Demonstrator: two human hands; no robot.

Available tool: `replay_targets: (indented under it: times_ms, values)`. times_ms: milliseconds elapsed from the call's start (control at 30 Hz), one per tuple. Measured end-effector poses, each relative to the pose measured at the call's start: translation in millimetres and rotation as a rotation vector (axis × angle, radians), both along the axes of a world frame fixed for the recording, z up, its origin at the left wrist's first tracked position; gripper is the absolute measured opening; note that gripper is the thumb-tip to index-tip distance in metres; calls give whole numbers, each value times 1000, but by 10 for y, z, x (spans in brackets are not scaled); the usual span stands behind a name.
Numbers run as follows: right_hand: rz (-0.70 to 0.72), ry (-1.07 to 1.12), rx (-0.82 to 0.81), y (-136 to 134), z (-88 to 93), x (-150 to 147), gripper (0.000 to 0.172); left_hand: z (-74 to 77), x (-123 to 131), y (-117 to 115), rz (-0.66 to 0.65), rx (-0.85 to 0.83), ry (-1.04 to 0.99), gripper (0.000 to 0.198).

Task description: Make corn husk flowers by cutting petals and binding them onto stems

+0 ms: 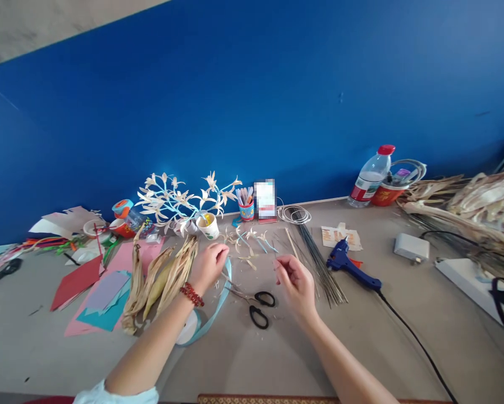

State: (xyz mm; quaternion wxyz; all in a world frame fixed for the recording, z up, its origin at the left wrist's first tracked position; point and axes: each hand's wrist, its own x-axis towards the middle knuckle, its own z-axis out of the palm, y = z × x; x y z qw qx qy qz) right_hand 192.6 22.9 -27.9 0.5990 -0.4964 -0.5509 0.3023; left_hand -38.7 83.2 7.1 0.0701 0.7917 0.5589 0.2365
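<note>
Flower branches (211, 179) stand assembled by a white cup (208, 227), seating unclear; smaller sprigs (260, 240) lie loose on the bench (285, 359) beyond the hands, apparently unfinished. Husks (178, 270) and wires (321, 269) remain, seemingly stock. Left hand (212, 264) and right hand (296, 280) apart, fingers curled inward; cannot tell whether either grips anything.

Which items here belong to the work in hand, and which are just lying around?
Likely in use, around the left hand and right hand:
- scissors
- light-blue ribbon
- small flower sprigs
- dried husks
- thin dark rods
- glue gun

Probably just lying about:
- plastic bottle
- red paper
- white adapter
</note>
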Motion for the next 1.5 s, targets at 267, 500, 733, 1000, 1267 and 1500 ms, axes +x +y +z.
replay_targets:
  times_ms: [267,500,733,1000,1267,1500]
  values:
    - [57,-181,-87,83,-113,11,21,-110,262,-890,-136,-196,-179,21]
    - [212,-286,-280,232,-88,72,22,-370,187,-864,-102,-271,-168,24]
    - [94,-885,-309,594,-19,-136,25,-414,130,-847,-27,-171,-168,21]
    - [83,-915,-263,733,-77,-203,23,-354,173,-892,-73,-110,-310,17]
    - [214,-789,-134,427,188,61,21,-197,160,-742,-34,-229,-566,16]
    - [487,-649,-45,99,329,-114,16,-202,261,-628,-95,-461,-693,19]
